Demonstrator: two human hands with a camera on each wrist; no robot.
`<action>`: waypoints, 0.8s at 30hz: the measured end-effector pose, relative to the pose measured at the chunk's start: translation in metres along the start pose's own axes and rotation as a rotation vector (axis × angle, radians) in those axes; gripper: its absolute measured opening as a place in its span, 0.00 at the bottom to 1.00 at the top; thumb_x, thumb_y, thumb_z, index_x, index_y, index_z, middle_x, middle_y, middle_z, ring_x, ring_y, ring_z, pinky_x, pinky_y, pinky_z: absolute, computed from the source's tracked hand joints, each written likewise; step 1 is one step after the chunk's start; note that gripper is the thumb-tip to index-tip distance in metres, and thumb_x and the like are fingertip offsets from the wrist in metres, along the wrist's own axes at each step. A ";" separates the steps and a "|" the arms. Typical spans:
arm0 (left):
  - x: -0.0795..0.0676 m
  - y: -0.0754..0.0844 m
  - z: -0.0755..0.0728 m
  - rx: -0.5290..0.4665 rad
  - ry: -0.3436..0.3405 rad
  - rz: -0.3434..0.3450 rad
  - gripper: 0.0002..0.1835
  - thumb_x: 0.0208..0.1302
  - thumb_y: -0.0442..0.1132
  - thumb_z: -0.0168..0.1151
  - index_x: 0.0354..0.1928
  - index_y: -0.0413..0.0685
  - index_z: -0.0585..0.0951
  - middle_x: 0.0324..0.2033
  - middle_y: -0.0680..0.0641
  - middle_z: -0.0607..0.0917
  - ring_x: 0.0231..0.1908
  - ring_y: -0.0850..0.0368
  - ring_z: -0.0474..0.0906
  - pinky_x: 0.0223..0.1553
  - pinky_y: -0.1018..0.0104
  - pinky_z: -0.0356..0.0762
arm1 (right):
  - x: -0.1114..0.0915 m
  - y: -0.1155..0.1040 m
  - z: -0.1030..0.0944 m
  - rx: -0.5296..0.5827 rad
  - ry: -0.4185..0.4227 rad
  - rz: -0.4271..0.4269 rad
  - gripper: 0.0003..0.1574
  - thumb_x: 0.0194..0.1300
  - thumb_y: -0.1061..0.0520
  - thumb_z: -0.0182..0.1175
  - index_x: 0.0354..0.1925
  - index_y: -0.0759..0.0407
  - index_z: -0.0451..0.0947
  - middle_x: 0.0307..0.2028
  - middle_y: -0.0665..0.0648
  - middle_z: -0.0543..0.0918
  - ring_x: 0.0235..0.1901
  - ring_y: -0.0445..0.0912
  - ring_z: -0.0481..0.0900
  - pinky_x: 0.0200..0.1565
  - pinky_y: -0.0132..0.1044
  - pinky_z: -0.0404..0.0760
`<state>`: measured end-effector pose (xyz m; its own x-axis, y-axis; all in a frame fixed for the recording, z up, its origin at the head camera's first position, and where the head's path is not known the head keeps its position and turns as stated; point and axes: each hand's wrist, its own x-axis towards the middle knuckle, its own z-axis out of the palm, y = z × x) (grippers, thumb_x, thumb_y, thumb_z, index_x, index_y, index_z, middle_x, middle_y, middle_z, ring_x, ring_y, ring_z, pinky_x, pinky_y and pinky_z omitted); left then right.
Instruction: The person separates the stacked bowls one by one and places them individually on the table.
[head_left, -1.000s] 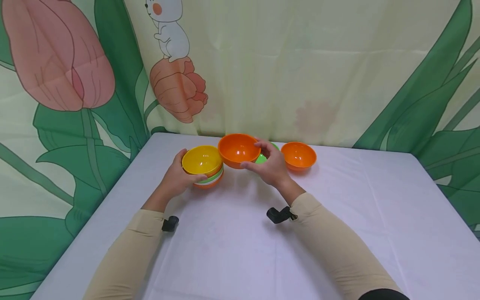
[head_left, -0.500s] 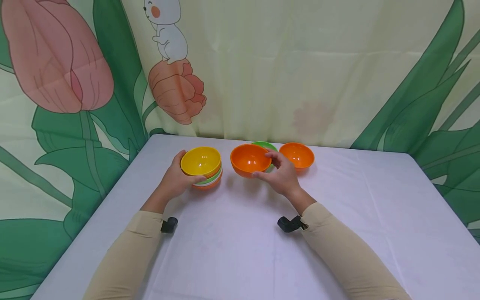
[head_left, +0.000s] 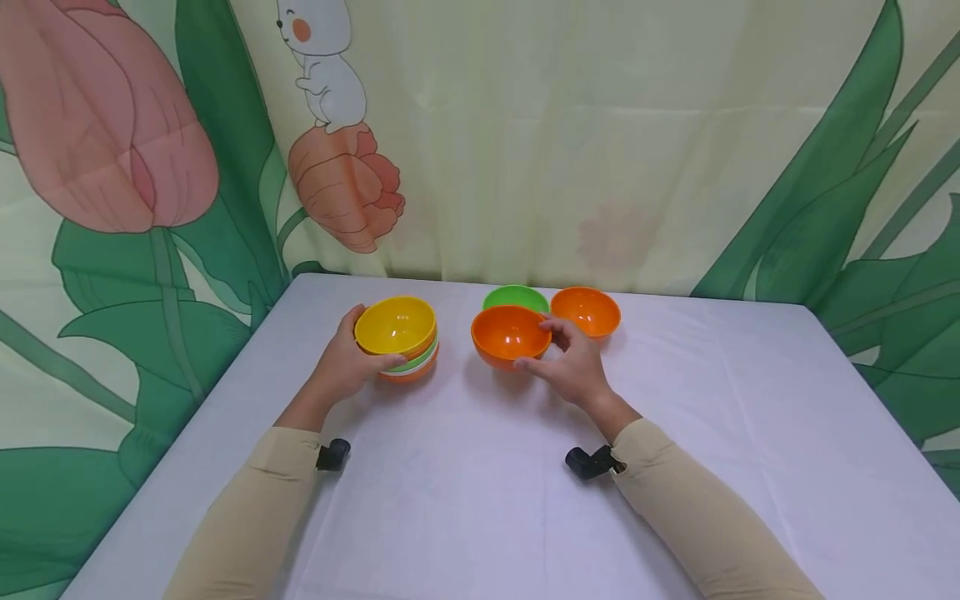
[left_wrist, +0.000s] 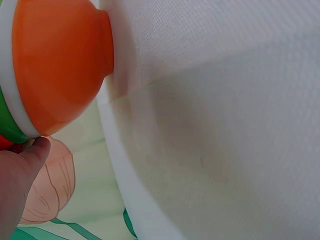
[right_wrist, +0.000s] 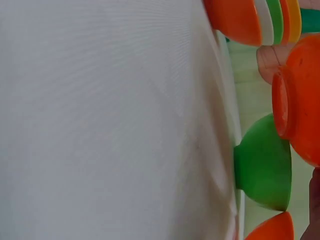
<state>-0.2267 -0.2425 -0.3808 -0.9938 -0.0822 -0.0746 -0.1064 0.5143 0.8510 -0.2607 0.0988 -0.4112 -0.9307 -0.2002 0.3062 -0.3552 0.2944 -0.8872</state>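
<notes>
My left hand (head_left: 339, 371) grips the side of a stack of nested bowls, with a yellow bowl (head_left: 396, 323) on top. Below it show orange, green and white rims, and an orange bowl (left_wrist: 60, 60) forms the bottom. My right hand (head_left: 576, 367) pinches the right rim of another orange bowl (head_left: 504, 337), thumb in front and fingers behind. In the right wrist view the foot of this held orange bowl (right_wrist: 282, 102) is off the tablecloth. Behind it stands a green bowl (head_left: 513, 295), partly covered in the head view.
A further orange bowl (head_left: 588, 312) stands beside the green one, near the table's back edge. The table wears a white cloth (head_left: 465, 492). Right behind it hangs a curtain (head_left: 495, 150) printed with flowers and a small white animal.
My right hand has carried its orange bowl away from the stack, to the right and lower, in front of the green bowl. My left hand keeps its grip on the stack.
</notes>
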 end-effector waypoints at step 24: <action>0.000 -0.002 -0.001 0.004 -0.006 0.012 0.64 0.56 0.47 0.77 0.79 0.44 0.38 0.76 0.37 0.52 0.71 0.39 0.55 0.69 0.44 0.60 | -0.012 0.005 -0.005 -0.053 -0.058 0.025 0.36 0.49 0.59 0.80 0.52 0.69 0.74 0.65 0.64 0.74 0.63 0.59 0.73 0.63 0.49 0.71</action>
<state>-0.2266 -0.2445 -0.3815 -0.9952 -0.0704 -0.0676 -0.0944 0.5185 0.8499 -0.2517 0.1071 -0.4178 -0.9332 -0.2453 0.2626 -0.3377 0.3490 -0.8742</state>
